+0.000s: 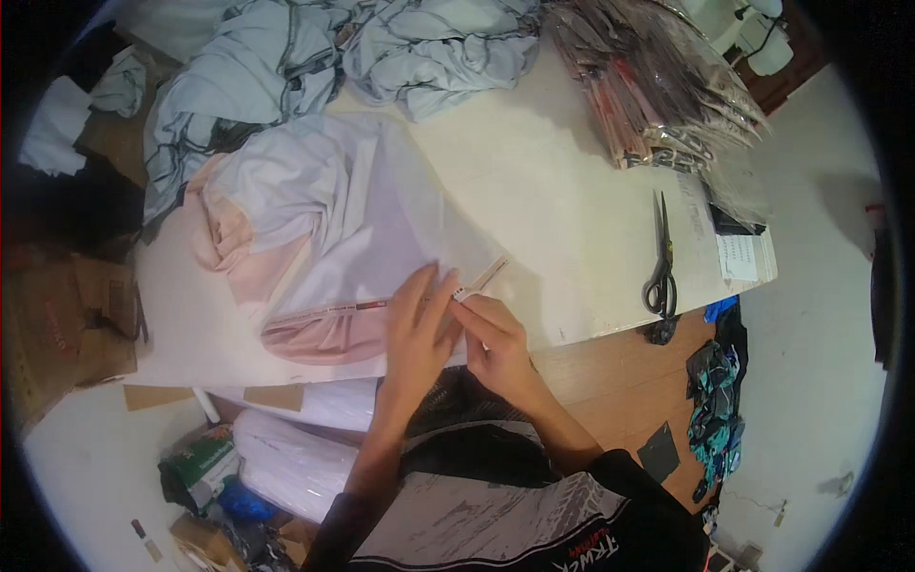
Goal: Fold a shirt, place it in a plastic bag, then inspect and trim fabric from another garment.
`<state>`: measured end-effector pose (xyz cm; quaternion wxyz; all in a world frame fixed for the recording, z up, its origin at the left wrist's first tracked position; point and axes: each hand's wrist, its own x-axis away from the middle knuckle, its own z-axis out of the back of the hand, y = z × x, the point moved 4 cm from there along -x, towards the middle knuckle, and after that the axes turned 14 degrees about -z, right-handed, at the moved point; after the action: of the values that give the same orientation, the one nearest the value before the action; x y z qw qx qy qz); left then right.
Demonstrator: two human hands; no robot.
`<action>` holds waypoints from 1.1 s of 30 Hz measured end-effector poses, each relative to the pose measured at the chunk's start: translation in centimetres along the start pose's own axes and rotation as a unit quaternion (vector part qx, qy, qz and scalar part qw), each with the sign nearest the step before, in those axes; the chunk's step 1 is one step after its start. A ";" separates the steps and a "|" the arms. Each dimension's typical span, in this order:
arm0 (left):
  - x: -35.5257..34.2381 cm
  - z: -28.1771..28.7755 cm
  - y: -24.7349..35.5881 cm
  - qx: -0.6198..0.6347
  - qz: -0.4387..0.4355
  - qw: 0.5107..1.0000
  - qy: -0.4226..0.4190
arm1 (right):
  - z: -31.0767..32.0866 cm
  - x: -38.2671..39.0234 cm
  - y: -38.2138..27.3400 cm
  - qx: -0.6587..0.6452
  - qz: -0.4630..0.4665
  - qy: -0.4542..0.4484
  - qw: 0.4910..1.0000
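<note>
A white and pale pink garment (391, 219) lies spread over the near middle of the table, bunched at its left side. Along its near edge runs a printed band (329, 312). My left hand (416, 324) rests on this edge with its fingers stretched out over the cloth. Close beside it, my right hand (498, 338) is closed, thumb and forefinger pinching a small white tag-like piece (464, 295) at the band. The fingertips partly hide that piece, so I cannot tell whether it is a separate label or folded cloth.
Black scissors (661, 267) lie at the table's right edge. Bagged garments (648, 95) are piled at the far right, and grey-white clothes (438, 52) are heaped along the far side. A cardboard box (71, 329) stands at the left. Dark clothes (715, 410) lie on the floor.
</note>
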<state>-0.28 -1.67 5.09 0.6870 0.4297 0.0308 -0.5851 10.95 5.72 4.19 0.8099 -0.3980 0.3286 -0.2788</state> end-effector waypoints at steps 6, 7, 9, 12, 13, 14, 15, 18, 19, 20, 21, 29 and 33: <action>0.5 -1.1 -1.8 0.155 -0.033 0.983 0.096 | 0.5 0.2 0.2 0.029 0.046 0.091 0.994; 0.9 -0.8 -1.9 0.179 0.021 0.978 0.100 | 0.6 -0.2 0.2 0.022 0.008 0.133 0.991; 2.0 -0.3 -2.2 0.202 0.076 0.971 0.101 | 0.7 -0.8 0.4 0.014 -0.034 0.175 0.984; 3.8 0.0 -2.9 0.163 0.061 0.979 0.108 | -0.3 -1.2 1.8 0.020 0.001 0.152 0.988; 4.2 0.1 -2.9 0.161 0.052 0.979 0.111 | -0.6 -1.0 2.1 0.017 0.061 0.133 0.989; 4.4 0.2 -2.9 0.158 0.043 0.980 0.115 | -0.9 -0.9 2.3 0.012 0.122 0.113 0.986; 4.7 0.2 -3.0 0.156 0.046 0.980 0.115 | -1.0 -0.7 2.6 0.010 0.121 0.110 0.986; 5.4 0.5 -3.2 0.144 0.036 0.978 0.145 | -1.2 -1.0 1.5 0.003 0.132 0.109 0.985; 5.5 0.5 -3.3 0.160 0.057 0.974 0.153 | -1.0 -1.3 0.9 0.028 0.106 0.093 0.990; 5.6 0.3 -3.4 0.178 0.076 0.968 0.159 | -0.9 -1.7 0.4 0.057 0.078 0.080 0.992; 5.5 0.3 -3.3 0.179 0.077 0.968 0.158 | -1.1 -1.7 0.4 0.057 0.077 0.079 0.992; 5.1 0.8 -2.6 0.177 0.101 0.964 0.173 | 0.1 -0.5 1.2 -0.026 0.135 0.142 0.980; 5.2 0.6 -2.3 0.166 0.066 0.970 0.164 | 0.8 -0.3 1.1 -0.063 0.140 0.176 0.972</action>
<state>-0.79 -5.96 1.34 0.6285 0.6294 0.0171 -0.4566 11.58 6.84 3.77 0.7436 -0.3427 0.5354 -0.2075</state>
